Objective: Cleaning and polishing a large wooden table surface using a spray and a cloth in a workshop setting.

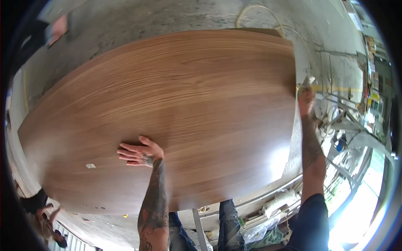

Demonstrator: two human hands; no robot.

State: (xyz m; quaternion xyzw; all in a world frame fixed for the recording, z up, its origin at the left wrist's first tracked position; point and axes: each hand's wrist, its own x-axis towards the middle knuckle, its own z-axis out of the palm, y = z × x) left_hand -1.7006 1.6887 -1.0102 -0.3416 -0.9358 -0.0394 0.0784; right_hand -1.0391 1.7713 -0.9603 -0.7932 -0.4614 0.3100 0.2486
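A large wood-veneer panel [176, 104] with brown grain fills most of the view, lying flat in front of me. My left hand [140, 154] rests palm down on its near surface, fingers spread and pointing left. My right hand [306, 98] reaches along the panel's right edge and grips it near the far right corner. A small white sticker [91, 166] sits on the panel to the left of my left hand.
Grey concrete floor [176, 16] lies beyond the panel, with a pale hose loop [255, 10] on it. Another person's arm [54, 31] shows at the upper left, and another person [39, 207] at the lower left. Metal frames and bagged materials [272, 209] crowd the right and lower right.
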